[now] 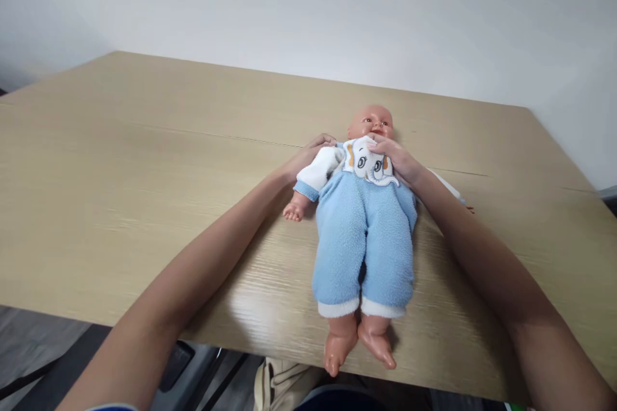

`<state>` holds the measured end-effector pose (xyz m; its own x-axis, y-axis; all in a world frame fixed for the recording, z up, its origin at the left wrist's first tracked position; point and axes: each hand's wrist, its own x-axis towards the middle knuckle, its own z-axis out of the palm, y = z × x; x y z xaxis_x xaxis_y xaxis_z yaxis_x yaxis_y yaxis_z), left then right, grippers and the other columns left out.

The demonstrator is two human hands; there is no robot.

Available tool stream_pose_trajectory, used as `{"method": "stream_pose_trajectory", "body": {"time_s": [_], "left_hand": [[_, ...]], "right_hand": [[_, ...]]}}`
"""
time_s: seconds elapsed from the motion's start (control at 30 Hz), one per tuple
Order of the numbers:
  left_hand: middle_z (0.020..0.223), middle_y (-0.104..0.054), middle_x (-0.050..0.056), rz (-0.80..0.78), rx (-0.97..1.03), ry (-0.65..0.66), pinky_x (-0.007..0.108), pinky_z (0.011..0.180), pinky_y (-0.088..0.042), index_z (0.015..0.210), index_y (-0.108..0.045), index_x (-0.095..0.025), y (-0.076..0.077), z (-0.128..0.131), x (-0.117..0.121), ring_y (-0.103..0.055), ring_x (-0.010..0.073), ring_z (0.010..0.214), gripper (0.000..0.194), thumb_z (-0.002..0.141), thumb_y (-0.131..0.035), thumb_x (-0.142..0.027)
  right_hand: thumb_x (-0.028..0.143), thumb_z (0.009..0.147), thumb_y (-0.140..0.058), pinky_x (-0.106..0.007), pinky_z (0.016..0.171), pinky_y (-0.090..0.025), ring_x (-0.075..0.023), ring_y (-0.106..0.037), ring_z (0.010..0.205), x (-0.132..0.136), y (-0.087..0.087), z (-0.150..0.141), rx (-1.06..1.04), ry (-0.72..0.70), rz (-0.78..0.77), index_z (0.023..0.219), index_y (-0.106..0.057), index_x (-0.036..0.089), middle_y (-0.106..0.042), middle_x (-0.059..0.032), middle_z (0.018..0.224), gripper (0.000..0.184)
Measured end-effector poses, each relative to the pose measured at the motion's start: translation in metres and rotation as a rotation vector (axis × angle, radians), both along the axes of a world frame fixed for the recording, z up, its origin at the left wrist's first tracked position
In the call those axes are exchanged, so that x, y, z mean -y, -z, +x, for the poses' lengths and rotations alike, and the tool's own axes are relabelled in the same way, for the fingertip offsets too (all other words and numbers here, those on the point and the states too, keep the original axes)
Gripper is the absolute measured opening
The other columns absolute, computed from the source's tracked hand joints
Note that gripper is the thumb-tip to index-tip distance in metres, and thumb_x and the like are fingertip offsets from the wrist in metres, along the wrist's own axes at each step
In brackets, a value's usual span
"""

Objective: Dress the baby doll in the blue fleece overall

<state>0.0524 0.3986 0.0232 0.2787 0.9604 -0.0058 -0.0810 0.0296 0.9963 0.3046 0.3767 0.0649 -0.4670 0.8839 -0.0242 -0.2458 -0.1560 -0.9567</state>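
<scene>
The right hand [399, 158] pinches the baby doll's [365, 225] elephant bib [367, 164]; whether the left hand [311, 152], at the shoulder [332, 155], grips, I cannot tell; better handle both sides gently, evenly.

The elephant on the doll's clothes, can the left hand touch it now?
Probably yes: the left hand is close beside the elephant on the doll. The right hand covers part of it, but most is uncovered.
</scene>
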Motion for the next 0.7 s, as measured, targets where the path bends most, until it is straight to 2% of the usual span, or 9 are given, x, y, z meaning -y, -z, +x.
{"method": "stream_pose_trajectory", "body": {"time_s": [0.1, 0.2, 0.33, 0.43, 0.53, 0.6, 0.7], "left_hand": [[0.099, -0.067, 0.004, 0.052, 0.008, 0.057, 0.032, 0.087, -0.055, 0.091, -0.061, -0.023, 0.001, 0.006, -0.011, -0.061, 0.0204, 0.093, 0.025, 0.089, -0.080, -0.038], [0.103, -0.071, 0.006, 0.130, -0.026, 0.134, 0.037, 0.100, -0.056, 0.090, -0.064, -0.023, 0.001, 0.012, -0.027, -0.065, 0.0233, 0.103, 0.024, 0.084, -0.080, -0.039], [0.101, -0.074, 0.006, 0.133, -0.101, 0.208, 0.043, 0.111, -0.055, 0.088, -0.067, -0.023, -0.004, 0.014, -0.035, -0.070, 0.0260, 0.105, 0.026, 0.079, -0.084, -0.040], [0.104, -0.075, 0.007, 0.075, -0.128, 0.217, 0.044, 0.101, -0.058, 0.097, -0.069, -0.022, -0.011, 0.008, -0.027, -0.071, 0.0273, 0.102, 0.036, 0.085, -0.085, -0.052], [0.106, -0.073, 0.009, 0.081, -0.275, 0.194, 0.039, 0.088, -0.056, 0.106, -0.069, -0.021, -0.024, -0.003, -0.018, -0.068, 0.0258, 0.098, 0.047, 0.088, -0.084, -0.062], [0.111, -0.073, 0.009, 0.207, -0.433, 0.138, 0.037, 0.086, -0.053, 0.108, -0.068, -0.020, -0.038, -0.010, -0.013, -0.065, 0.0241, 0.098, 0.048, 0.090, -0.083, -0.061], [0.119, -0.072, 0.009, 0.422, -0.541, 0.148, 0.035, 0.088, -0.051, 0.112, -0.067, -0.020, -0.065, -0.019, -0.002, -0.064, 0.0215, 0.098, 0.044, 0.096, -0.079, -0.060]], "right_hand": [[0.044, 0.075, -0.099, -0.027, 0.071, -0.062, -0.0173, -0.071, 0.079, 0.000, 0.001, 0.002, 0.020, 0.012, 0.012, 0.098, -0.070, 0.024, -0.077, 0.0002, 0.091, 0.041], [0.045, 0.077, -0.097, -0.029, 0.072, -0.062, -0.0179, -0.071, 0.080, 0.001, 0.001, 0.001, 0.044, 0.033, 0.053, 0.097, -0.069, 0.025, -0.075, 0.0010, 0.090, 0.040], [0.054, 0.077, -0.099, -0.034, 0.077, -0.063, -0.0221, -0.073, 0.085, 0.005, -0.012, 0.003, 0.126, 0.023, 0.079, 0.097, -0.069, 0.027, -0.077, -0.0005, 0.092, 0.046], [0.064, 0.082, -0.096, -0.035, 0.079, -0.061, -0.0245, -0.074, 0.090, 0.013, -0.033, 0.013, 0.360, -0.020, 0.135, 0.098, -0.073, 0.026, -0.081, -0.0045, 0.097, 0.047], [0.069, 0.091, -0.087, -0.037, 0.080, -0.057, -0.0274, -0.073, 0.094, 0.017, -0.052, 0.030, 0.763, -0.030, 0.306, 0.093, -0.075, 0.024, -0.082, -0.0072, 0.099, 0.046], [0.070, 0.096, -0.080, -0.039, 0.083, -0.054, -0.0297, -0.073, 0.097, 0.018, -0.058, 0.038, 0.993, -0.044, 0.410, 0.092, -0.076, 0.024, -0.083, -0.0075, 0.101, 0.046], [0.069, 0.101, -0.071, -0.040, 0.085, -0.052, -0.0308, -0.072, 0.098, 0.018, -0.058, 0.040, 1.119, -0.066, 0.474, 0.097, -0.076, 0.024, -0.083, -0.0070, 0.105, 0.045]]}}
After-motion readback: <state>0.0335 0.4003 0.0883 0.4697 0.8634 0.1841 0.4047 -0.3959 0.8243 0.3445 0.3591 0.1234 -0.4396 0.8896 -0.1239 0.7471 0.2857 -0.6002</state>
